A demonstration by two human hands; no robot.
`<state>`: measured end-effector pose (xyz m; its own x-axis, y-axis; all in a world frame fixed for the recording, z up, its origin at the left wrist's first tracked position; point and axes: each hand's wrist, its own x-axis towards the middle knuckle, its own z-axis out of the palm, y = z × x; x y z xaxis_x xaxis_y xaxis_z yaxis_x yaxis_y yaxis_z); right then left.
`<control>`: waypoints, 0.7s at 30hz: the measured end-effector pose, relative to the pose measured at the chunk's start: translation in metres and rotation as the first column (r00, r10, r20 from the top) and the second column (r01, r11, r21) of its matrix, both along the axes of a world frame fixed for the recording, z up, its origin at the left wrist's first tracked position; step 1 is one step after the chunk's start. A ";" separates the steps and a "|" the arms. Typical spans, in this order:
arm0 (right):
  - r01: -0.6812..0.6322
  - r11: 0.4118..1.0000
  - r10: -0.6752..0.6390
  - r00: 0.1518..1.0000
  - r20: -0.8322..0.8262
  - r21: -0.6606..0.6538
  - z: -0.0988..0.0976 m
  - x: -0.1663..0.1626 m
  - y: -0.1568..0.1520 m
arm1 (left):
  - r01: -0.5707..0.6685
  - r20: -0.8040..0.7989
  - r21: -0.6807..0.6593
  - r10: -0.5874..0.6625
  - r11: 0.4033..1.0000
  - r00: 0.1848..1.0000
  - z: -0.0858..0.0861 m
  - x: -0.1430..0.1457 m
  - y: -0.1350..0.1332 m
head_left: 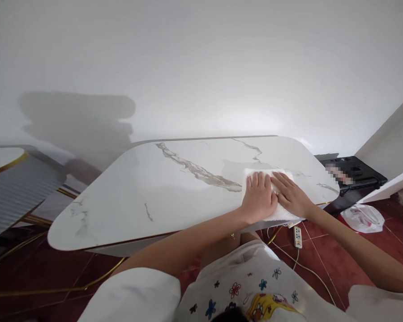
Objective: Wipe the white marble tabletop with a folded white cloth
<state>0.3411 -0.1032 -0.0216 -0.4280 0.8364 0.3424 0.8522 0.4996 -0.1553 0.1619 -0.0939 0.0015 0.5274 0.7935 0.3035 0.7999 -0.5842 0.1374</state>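
A white cloth (pixel 279 213) lies on the right part of a white marble-patterned tabletop (pixel 184 201), its lower edge near the table's front rim. My left hand (pixel 259 197) rests flat on it, fingers stretched out and pointing away from me. Beside it, my right hand (pixel 291 196) is also laid flat on the cloth, its fingers angled to the left. The two hands touch or nearly touch around the thumbs. Both palms are hidden, as is the part of the cloth under them.
A white wall (pixel 201 67) stands behind the table. At left is another table with a gold edge (pixel 10 164). To the right sit a black case (pixel 362 172) and a clear plastic bag (pixel 362 218). A power strip (pixel 297 237) with cords lies on the red floor (pixel 325 250).
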 end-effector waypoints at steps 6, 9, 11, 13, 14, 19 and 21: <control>0.028 1.000 -0.028 0.999 0.015 0.007 -0.003 0.009 0.037 | 0.019 0.021 -0.017 -0.019 1.000 1.000 0.000 0.008 0.036; 0.024 1.000 -0.024 1.000 0.000 0.010 -0.004 0.012 0.070 | 0.008 0.011 -0.008 -0.008 1.000 1.000 0.001 0.012 0.066; 0.023 1.000 -0.023 1.000 -0.003 0.007 -0.004 0.015 0.095 | 0.004 0.017 0.007 -0.004 1.000 1.000 0.001 0.014 0.088; 0.022 1.000 -0.022 1.000 -0.007 0.009 -0.003 0.017 0.121 | -0.001 0.035 0.016 0.000 1.000 0.999 0.001 0.017 0.111; 0.021 1.000 -0.021 1.000 -0.011 0.011 -0.003 0.018 0.133 | -0.005 0.045 0.016 0.004 1.000 0.999 0.001 0.017 0.122; -0.002 1.000 0.004 0.999 -0.044 0.027 -0.003 0.018 0.190 | -0.027 0.071 0.006 0.027 1.000 0.997 0.000 0.018 0.174; 0.007 1.000 -0.006 0.998 -0.057 0.024 -0.002 0.016 0.208 | -0.029 0.067 -0.002 0.029 1.000 0.997 0.000 0.017 0.191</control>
<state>0.3567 0.1050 -0.0236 -0.4017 0.8302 0.3866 0.8455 0.4984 -0.1918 0.1791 0.0972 0.0011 0.4824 0.8086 0.3369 0.8056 -0.5605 0.1919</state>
